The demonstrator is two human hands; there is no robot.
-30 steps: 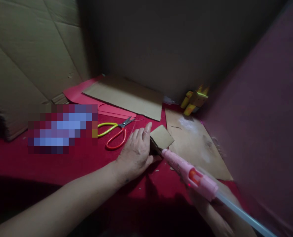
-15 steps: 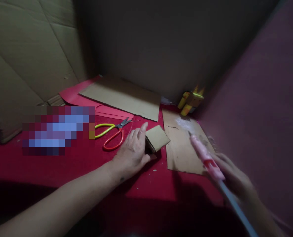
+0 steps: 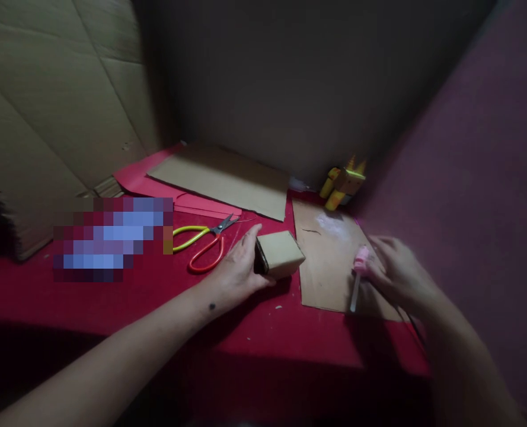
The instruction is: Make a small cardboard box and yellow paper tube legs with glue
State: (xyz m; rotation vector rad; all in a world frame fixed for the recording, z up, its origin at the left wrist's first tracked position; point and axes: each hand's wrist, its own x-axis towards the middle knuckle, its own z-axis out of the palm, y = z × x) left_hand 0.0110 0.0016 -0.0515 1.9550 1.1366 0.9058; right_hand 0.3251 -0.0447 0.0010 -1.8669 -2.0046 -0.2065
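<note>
My left hand (image 3: 239, 261) grips a small cardboard box (image 3: 281, 246) by its left end, thumb below and fingers above, over the red cloth. In my right hand (image 3: 399, 267) is a pink glue gun (image 3: 361, 261), with a pale glue stick (image 3: 354, 293) poking from its back end towards me. The glue gun is over a flat cardboard sheet (image 3: 316, 284) that bears a whitish smear of glue (image 3: 332, 226). Left of my left hand lie scissors (image 3: 214, 231) with one yellow and one red handle, blades apart.
Behind the scissors, a cardboard piece (image 3: 227, 178) lies on pink paper (image 3: 134, 178). A yellow-and-brown horned figure (image 3: 345, 184) stands at the back right. A large cardboard panel (image 3: 58, 107) rises on the left, and a blurred-out bluish object (image 3: 116, 234) lies before it.
My right hand has turned the glue gun, and its back end and stick have swung left over the cardboard sheet. The small box in my left hand has tilted and shows more of its side.
</note>
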